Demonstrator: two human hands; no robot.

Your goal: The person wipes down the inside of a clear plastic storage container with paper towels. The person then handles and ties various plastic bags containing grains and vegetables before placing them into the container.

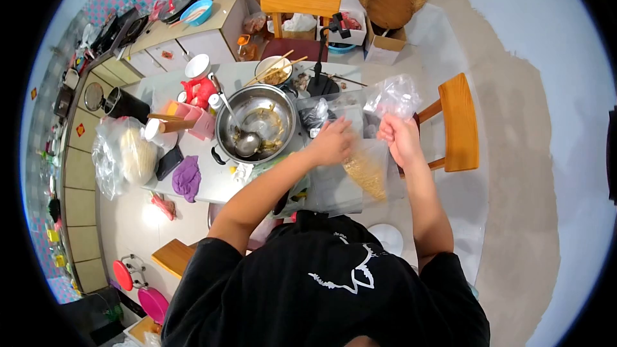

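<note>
A clear plastic bag with yellow grains (365,177) hangs below and between my hands, above the table's right part. My right hand (400,138) is closed by the bag's upper right edge, pinching what looks like its clear plastic. Over the bag's upper left side is my left hand (333,142), its fingers smeared by motion. Another clear crumpled bag (392,95) lies just beyond my right hand. To the left stands a large steel pot (225,119) with a ladle (247,143) and some food remnants inside. A black plastic bag (316,115) sits in a clear container beyond my left hand.
Beyond the pot are a bowl with chopsticks (275,72) and a black stand (322,85). A pink holder (201,122), a purple cloth (186,178) and a bag of noodles (137,155) lie left. Wooden chairs (461,122) stand right and at the far side.
</note>
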